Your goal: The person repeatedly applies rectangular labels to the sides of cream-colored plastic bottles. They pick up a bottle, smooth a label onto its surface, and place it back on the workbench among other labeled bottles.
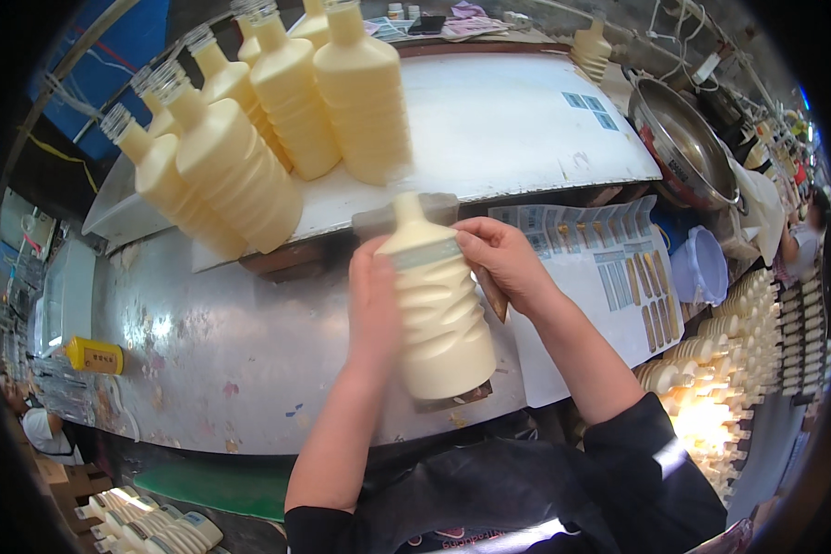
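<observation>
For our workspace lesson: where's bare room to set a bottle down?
Free: the white board between the standing bottles and blue labels; the metal table, scraps aside, between the yellow container and left hand. Crowded: the board's left end, full of bottles, and the label sheet beside the right hand.

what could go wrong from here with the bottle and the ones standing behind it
The grey-blue band on the wavy-sided cream bottle could wrinkle or end up crooked if the bottle turns between the left hand and right hand.
The brown tapered object in the right hand sits close to the bottle's side and might mark it.
The other cream bottles stand crowded at the left end of the white board, so a bump could tip one over.
</observation>
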Demonstrator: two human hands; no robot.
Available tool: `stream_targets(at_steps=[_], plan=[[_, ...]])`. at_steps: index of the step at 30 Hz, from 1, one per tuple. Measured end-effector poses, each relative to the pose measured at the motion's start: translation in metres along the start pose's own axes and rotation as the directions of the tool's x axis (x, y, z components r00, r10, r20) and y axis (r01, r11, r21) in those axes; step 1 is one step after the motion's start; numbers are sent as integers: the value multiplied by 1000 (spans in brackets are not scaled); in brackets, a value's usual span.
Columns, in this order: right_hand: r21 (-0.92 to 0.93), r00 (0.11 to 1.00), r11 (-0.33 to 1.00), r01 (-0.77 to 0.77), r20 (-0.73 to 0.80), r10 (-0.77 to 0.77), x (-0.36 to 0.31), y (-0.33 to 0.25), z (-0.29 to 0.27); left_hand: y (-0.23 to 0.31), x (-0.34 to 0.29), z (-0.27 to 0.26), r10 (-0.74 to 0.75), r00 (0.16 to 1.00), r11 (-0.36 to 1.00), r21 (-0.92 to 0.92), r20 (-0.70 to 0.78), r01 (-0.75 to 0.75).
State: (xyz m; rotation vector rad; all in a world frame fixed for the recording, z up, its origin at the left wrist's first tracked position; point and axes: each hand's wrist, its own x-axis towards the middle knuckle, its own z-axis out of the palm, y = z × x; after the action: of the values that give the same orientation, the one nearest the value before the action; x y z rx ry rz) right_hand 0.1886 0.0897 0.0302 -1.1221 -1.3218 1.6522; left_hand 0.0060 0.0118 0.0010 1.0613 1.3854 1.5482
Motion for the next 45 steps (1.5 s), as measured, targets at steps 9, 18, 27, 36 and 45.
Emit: stream_targets(at_steps=[9, 18, 27, 36, 45], plan=[[-130, 994, 991, 28, 105, -14, -1, -5, 1, 24, -6, 9, -215, 976, 973, -83, 37, 217], [-122, 990, 992, 21, 138, -4, -3, -12, -2, 11, -8, 6, -236, 971, 953, -188, 35, 238], [-33, 985, 998, 47, 166, -41, -2, -5, -19, 9, -12, 4, -263, 964, 936, -251, -38, 246], [-561, 995, 822, 93, 26, -95, -19, -46, 7, 50, -52, 25, 195, 977, 636, 746, 91, -196], [-420, 987, 903, 91, 161, -25, -8, -29, -11, 48, -56, 29, 136, 988, 690, 710, 68, -144]])
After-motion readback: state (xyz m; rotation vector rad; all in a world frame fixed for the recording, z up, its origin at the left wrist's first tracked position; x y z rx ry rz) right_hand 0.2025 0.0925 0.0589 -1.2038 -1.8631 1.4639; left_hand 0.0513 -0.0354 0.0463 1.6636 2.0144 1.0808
